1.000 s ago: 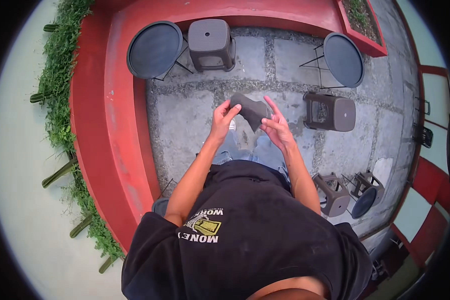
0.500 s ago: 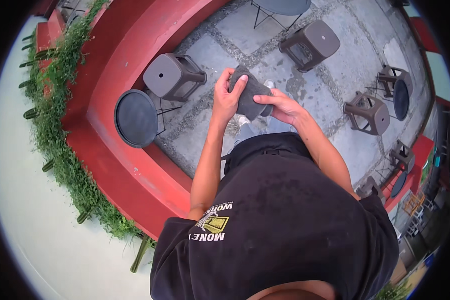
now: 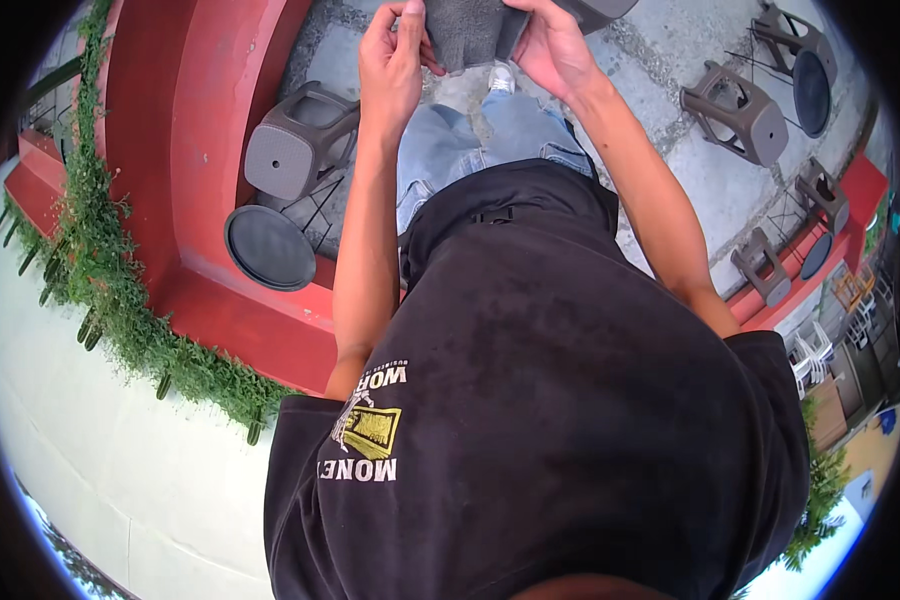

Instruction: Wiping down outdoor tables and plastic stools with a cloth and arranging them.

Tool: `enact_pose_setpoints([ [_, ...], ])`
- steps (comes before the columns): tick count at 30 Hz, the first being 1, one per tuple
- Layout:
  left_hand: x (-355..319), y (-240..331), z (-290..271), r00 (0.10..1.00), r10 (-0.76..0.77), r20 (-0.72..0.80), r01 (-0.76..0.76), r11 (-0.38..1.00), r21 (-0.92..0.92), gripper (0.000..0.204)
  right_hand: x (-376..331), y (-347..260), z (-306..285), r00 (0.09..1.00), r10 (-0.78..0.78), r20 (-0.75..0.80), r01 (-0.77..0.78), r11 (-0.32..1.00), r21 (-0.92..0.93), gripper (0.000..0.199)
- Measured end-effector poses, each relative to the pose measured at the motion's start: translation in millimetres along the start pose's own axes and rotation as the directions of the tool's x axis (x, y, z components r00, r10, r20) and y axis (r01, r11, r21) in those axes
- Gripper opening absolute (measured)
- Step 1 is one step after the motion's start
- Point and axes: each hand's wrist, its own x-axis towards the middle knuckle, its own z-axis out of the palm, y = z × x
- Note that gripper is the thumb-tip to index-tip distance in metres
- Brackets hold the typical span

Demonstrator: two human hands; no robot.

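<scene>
A dark grey cloth (image 3: 467, 32) is stretched between my two hands at the top edge of the view, partly cut off by it. My left hand (image 3: 394, 60) pinches its left side, thumb up along the edge. On the other side, my right hand (image 3: 553, 48) grips the upper right corner with the fingers mostly behind the cloth. The lower edge of the fabric hangs loose over my shoes and jeans (image 3: 490, 145).
A brown plastic stool (image 3: 282, 160) and a round dark tray table (image 3: 270, 247) stand at left beside a red built-in bench (image 3: 220, 100). More stools (image 3: 745, 120) and a small round table (image 3: 812, 95) are at right. Greenery (image 3: 140, 300) lines the bench's back.
The cloth was bunched between my hands and is now spread wider, with the hands farther apart. Hands and cloth sit higher in the view, which has also shifted.
</scene>
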Motion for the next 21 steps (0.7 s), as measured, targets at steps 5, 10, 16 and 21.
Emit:
enact_pose_setpoints([
  [5, 36.5, -31.5, -60.0, 0.948, -0.316, 0.042, 0.31, 0.943, 0.119, 0.041, 81.9, -30.4, -34.2, 0.993, -0.113, 0.039, 0.114, 0.993, -0.038, 0.046],
  [10, 97.3, -74.0, -133.0, 0.82, -0.57, -0.042, 0.572, 0.816, 0.082, 0.039, 155.6, -61.3, -50.2, 0.962, -0.212, -0.172, 0.218, 0.976, 0.016, 0.037],
  [16, 246.1, -123.1, -189.5, 0.752, -0.638, 0.165, 0.65, 0.76, -0.025, 0.041, 173.9, -40.1, -59.5, 0.76, -0.267, -0.592, 0.314, 0.949, -0.024, 0.041],
  [21, 379.0, -165.2, -207.3, 0.775, -0.627, 0.079, 0.629, 0.777, -0.009, 0.036, 210.4, -17.2, -55.3, 0.76, -0.185, -0.623, 0.226, 0.974, -0.013, 0.039],
])
